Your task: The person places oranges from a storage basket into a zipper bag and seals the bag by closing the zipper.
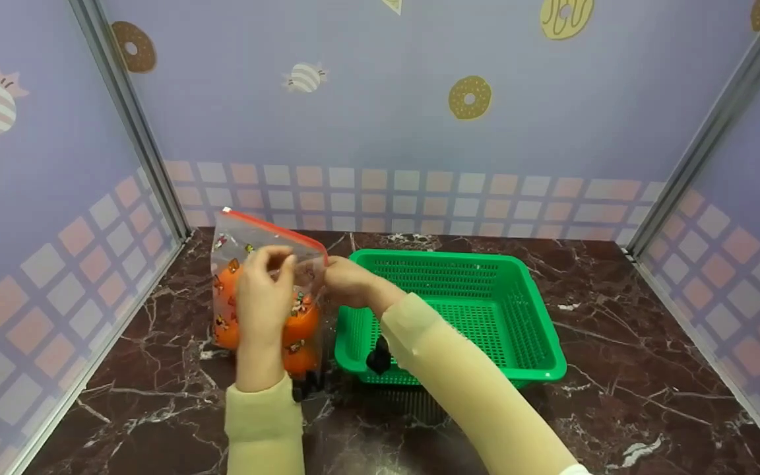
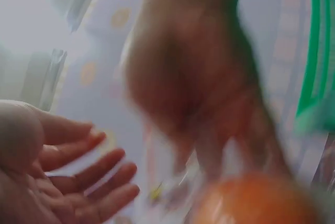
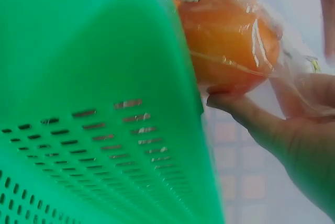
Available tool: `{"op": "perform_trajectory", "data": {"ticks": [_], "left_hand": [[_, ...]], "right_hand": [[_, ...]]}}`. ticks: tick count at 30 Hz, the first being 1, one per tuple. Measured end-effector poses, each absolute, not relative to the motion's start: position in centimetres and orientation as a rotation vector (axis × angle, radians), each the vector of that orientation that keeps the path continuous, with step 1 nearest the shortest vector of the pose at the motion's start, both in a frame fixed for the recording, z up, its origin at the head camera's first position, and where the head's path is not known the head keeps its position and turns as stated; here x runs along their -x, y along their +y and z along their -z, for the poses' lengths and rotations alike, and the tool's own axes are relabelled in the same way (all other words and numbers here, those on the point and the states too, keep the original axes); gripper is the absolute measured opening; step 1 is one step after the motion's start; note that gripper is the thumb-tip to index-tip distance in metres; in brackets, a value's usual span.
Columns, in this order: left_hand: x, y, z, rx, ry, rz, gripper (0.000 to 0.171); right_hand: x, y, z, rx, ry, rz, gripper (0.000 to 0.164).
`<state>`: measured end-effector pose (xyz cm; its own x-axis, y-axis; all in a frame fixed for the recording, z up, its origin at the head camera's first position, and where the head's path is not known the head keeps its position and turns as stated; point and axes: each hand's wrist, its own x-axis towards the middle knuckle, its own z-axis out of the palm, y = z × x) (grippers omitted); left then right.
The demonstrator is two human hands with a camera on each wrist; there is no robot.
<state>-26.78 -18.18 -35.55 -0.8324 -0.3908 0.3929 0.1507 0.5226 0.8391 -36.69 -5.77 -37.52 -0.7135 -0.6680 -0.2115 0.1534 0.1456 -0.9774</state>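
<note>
A clear zip bag (image 1: 241, 241) with a red slider strip stands upright on the left, printed with small cartoon figures. Several orange fruits (image 1: 303, 322) fill its lower part. My right hand (image 1: 351, 282) grips the bag's right edge just below the red strip; in the right wrist view its thumb (image 3: 256, 114) lies against the plastic under one fruit (image 3: 227, 38). In front of the bag is my left hand (image 1: 264, 290), its fingers loosely bent with nothing visible between them. The left wrist view shows those fingers (image 2: 99, 182) apart from the blurred right hand.
A green plastic basket (image 1: 545, 330) with slotted walls stands right of the bag, under my right forearm; no contents show in it. Dark veined marble (image 1: 631, 382) forms the tabletop. Patterned walls (image 1: 386, 132) close off the back and both sides.
</note>
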Motion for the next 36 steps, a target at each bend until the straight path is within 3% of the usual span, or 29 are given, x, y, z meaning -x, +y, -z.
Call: {"op": "perform_trajectory", "data": {"ticks": [2,6,11,15,22,30,36], "left_hand": [[26.3,-19.5,35.3,-0.318,-2.395,1.172,0.023],[25.6,-21.3,35.3,-0.388,-2.764,0.975,0.028],[26.9,-21.7,36.4,-0.323,-3.045,0.998,0.057],[28.6,-21.5,38.1,-0.330,-3.113,0.990,0.072],[30.6,-20.8,40.6,-0.477,-3.110,0.958,0.072],[31.7,-20.3,42.9,-0.488,-3.173,0.825,0.071],[32.2,-20.1,43.3,-0.462,-3.234,0.797,0.075]], "right_hand": [[37.2,-5.6,37.8,0.465,1.740,1.645,0.052],[37.8,-5.5,38.2,0.425,1.701,1.664,0.052],[38.0,-5.6,38.1,0.354,1.837,1.728,0.050],[38.2,-5.4,37.9,0.204,1.883,1.864,0.062],[38.7,-3.8,37.3,0.140,1.828,1.984,0.082],[38.9,-0.3,34.2,0.065,1.841,2.002,0.074],[40.7,4.9,31.9,0.062,2.130,1.950,0.071]]}}
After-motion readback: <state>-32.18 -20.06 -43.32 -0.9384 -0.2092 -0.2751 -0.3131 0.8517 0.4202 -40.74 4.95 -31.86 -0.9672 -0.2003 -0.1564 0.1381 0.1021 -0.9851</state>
